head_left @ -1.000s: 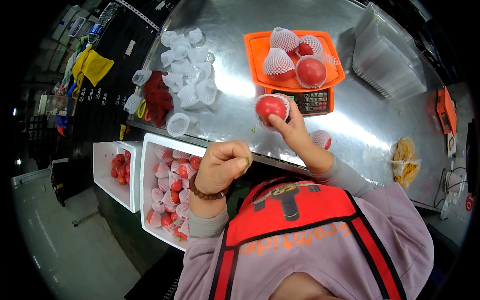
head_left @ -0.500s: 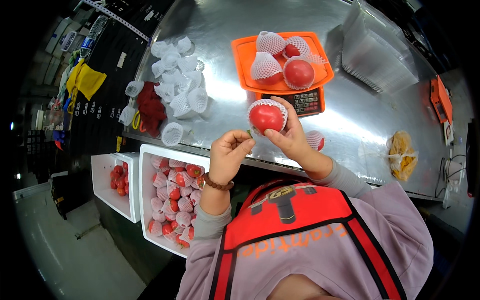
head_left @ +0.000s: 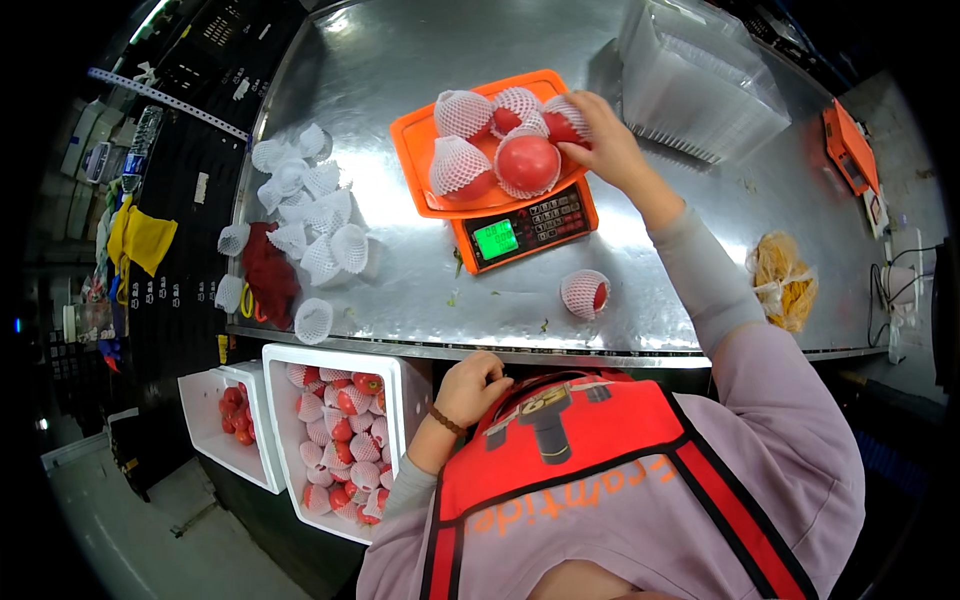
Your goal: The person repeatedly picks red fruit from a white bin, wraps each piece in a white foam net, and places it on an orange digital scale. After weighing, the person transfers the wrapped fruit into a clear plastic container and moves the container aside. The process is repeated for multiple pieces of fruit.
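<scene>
My right hand (head_left: 607, 140) is closed on a large red tomato (head_left: 563, 122) in a white foam net, at the right end of the orange scale tray (head_left: 412, 150). Several other netted tomatoes (head_left: 527, 165) sit in that tray. Beneath it, the orange digital scale (head_left: 535, 225) has its green display lit. My left hand (head_left: 474, 388) rests low by the table's front edge, against the red apron (head_left: 570, 425). Its fingers are curled in, and nothing shows in them. One more netted tomato (head_left: 585, 294) lies on the table, right of the scale.
Loose white foam nets (head_left: 315, 215) and a dark red cloth (head_left: 268, 275) lie at left. Clear plastic boxes (head_left: 700, 90) are stacked at the far right, with a bag of yellow bands (head_left: 783, 280) nearer. White foam boxes (head_left: 275, 420) of tomatoes stand below the table's front left.
My right hand has carried the netted tomato from in front of me onto the scale tray. My left hand has come away from it and drawn back towards the apron.
</scene>
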Tool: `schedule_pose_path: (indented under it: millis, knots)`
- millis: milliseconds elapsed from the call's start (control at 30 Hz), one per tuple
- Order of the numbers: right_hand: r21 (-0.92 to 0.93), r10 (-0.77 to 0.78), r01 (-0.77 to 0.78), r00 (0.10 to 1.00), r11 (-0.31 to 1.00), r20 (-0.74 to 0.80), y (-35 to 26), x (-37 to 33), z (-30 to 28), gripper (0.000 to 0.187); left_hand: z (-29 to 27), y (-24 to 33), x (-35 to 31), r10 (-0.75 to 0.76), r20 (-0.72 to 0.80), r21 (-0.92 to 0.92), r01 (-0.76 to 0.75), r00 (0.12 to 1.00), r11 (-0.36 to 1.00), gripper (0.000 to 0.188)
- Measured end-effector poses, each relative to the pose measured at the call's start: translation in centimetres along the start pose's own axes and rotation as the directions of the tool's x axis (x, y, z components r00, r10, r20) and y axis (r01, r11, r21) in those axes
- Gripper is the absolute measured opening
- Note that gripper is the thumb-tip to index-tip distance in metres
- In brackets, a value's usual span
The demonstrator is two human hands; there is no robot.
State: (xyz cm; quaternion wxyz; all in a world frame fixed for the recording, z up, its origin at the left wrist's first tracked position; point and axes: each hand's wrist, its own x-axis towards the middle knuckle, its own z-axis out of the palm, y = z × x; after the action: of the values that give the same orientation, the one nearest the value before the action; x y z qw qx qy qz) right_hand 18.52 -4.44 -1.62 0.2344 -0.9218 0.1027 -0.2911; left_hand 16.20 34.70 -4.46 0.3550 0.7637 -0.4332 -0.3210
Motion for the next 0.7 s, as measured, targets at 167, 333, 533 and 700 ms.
schedule_pose_path:
  millis: [167,333,533,700]
  knots:
    - [-0.033,-0.088,0.091,0.993,0.995,0.083,0.5,-0.6,0.4,0.069,1.4,-2.1,-2.3,-0.012,-0.02,0.058,0.013,1.0,0.998,0.014]
    - [0.102,-0.026,0.022,0.999,0.995,0.042,2.4,-4.3,-3.7,0.065,2.7,-5.5,-5.6,-0.323,0.019,0.453,0.28,0.946,0.846,0.011]
    - [0.328,0.391,-0.379,0.92,0.865,0.03,4.6,-9.6,-5.8,0.048,3.0,-6.1,-6.7,-0.561,-0.046,0.557,0.488,0.826,0.673,0.013]
    - [0.368,0.438,-0.412,0.899,0.834,0.015,4.9,-10.2,-6.4,0.032,2.7,-6.6,-7.3,-0.305,-0.152,0.463,0.34,0.94,0.819,0.017]
